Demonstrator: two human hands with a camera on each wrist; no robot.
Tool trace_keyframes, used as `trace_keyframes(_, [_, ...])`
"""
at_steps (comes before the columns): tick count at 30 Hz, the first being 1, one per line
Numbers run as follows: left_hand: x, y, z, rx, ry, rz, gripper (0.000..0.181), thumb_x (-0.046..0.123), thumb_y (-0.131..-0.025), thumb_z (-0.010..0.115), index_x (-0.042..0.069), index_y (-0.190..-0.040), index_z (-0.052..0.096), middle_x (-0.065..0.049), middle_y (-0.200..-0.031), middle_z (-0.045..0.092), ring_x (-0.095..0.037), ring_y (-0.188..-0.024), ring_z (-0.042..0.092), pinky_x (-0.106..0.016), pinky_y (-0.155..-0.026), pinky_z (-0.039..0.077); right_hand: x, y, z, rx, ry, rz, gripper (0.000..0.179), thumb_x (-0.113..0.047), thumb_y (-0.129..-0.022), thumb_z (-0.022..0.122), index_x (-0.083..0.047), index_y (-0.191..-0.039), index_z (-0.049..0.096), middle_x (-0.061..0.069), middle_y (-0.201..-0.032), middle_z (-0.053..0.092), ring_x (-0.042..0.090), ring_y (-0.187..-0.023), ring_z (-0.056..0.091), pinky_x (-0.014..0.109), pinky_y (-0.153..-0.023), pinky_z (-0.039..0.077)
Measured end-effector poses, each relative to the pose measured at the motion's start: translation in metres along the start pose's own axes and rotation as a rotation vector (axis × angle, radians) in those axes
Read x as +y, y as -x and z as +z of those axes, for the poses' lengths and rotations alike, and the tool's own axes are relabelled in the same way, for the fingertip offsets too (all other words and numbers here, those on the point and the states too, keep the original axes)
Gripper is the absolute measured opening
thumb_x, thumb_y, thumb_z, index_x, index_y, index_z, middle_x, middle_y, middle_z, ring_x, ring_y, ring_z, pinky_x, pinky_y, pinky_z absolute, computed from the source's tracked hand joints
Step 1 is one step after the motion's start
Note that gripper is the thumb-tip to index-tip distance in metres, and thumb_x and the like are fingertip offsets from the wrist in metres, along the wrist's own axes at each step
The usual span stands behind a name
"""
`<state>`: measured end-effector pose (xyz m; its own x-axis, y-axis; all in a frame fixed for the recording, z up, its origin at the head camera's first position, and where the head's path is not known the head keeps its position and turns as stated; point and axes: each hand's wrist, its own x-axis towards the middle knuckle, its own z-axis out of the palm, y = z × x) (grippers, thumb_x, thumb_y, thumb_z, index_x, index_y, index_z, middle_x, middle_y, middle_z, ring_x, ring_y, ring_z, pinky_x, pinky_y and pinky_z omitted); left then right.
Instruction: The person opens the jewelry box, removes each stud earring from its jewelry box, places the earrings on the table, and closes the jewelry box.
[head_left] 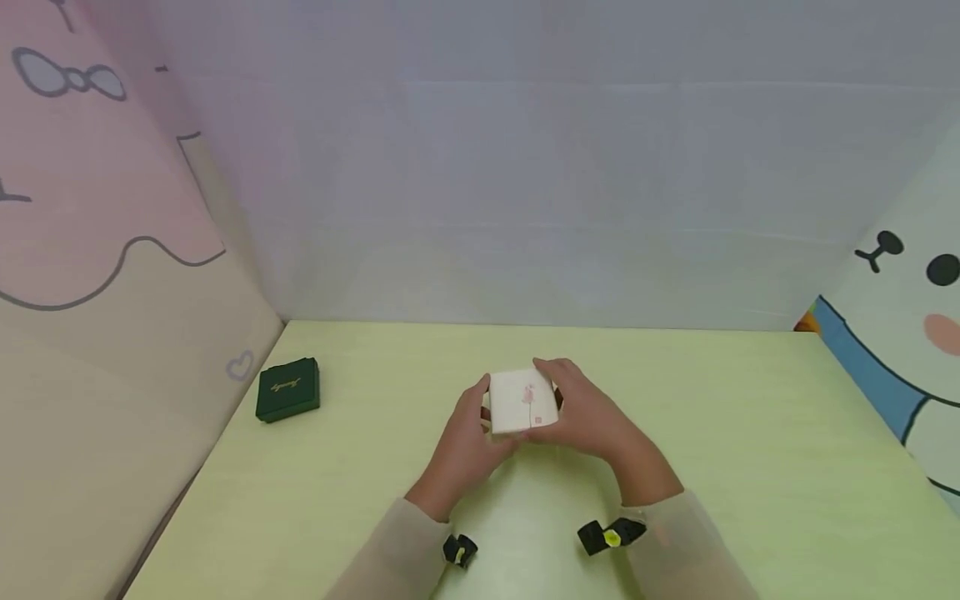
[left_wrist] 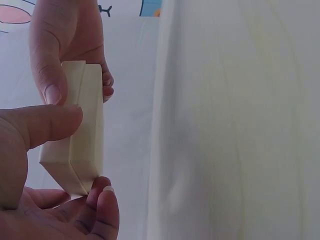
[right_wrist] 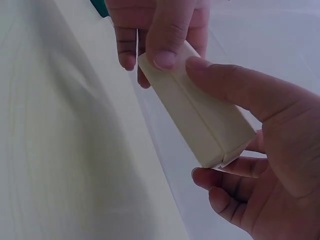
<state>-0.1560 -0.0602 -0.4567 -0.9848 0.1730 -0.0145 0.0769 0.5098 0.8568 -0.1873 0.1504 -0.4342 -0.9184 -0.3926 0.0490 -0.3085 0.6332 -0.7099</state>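
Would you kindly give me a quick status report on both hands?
Left hand and right hand both grip the cream box, above the table. Green box far left, nothing obstructing.

Person's two bare hands, left hand (head_left: 467, 433) and right hand (head_left: 588, 412), no rings or gloves visible. Both forearms covered by pale beige, slightly sheer long sleeves (head_left: 390, 550) ending at the wrists. Each wrist carries a small black strap-mounted device (head_left: 609, 536) with a yellow-green round marking. Fingernails short, unpainted.

The head view looks down from above; both wrist views sit close, sharing the small cream cardboard box (head_left: 522, 401) edge-on.
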Motion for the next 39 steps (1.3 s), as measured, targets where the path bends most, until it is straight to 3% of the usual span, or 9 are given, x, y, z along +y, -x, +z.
trace_keyframes(7, [-0.004,0.005,0.001,-0.011,0.001,0.041,0.094,0.023,-0.088,0.084,0.006,-0.161,0.028,-0.007,-0.146,0.046,-0.018,-0.105,0.051,-0.036,-0.087,0.05,-0.003,0.007,0.002,-0.009,0.055,0.01,0.111,-0.043,-0.073,0.095,-0.007,-0.159,0.036,0.01,-0.149,0.045,0.021,-0.113,0.055,0.043,-0.093,0.049])
trace_keyframes(18, [-0.007,0.008,-0.006,-0.001,0.048,0.127,0.09,0.018,-0.086,0.085,0.011,-0.16,0.033,0.001,-0.151,0.043,-0.016,-0.106,0.053,-0.034,-0.09,0.05,-0.006,0.015,0.001,0.044,0.056,-0.049,0.105,-0.044,-0.071,0.095,-0.009,-0.156,0.042,0.006,-0.143,0.048,0.017,-0.105,0.056,0.038,-0.086,0.05])
trace_keyframes(27, [-0.008,0.012,-0.007,-0.014,0.141,0.132,0.095,0.022,-0.085,0.087,0.009,-0.16,0.029,0.0,-0.148,0.044,-0.016,-0.109,0.051,-0.03,-0.09,0.049,-0.009,0.019,0.002,0.108,0.012,-0.078,0.097,-0.046,-0.071,0.094,-0.011,-0.149,0.05,-0.001,-0.135,0.051,0.013,-0.096,0.055,0.032,-0.078,0.051])
trace_keyframes(39, [-0.018,0.007,-0.008,-0.171,0.453,0.082,0.106,0.015,-0.083,0.088,0.016,-0.164,0.02,-0.007,-0.146,0.045,-0.025,-0.116,0.057,-0.042,-0.096,0.05,-0.018,0.024,-0.004,0.082,-0.015,-0.096,0.097,-0.042,-0.07,0.095,-0.01,-0.149,0.049,0.0,-0.137,0.051,0.013,-0.098,0.056,0.033,-0.082,0.052])
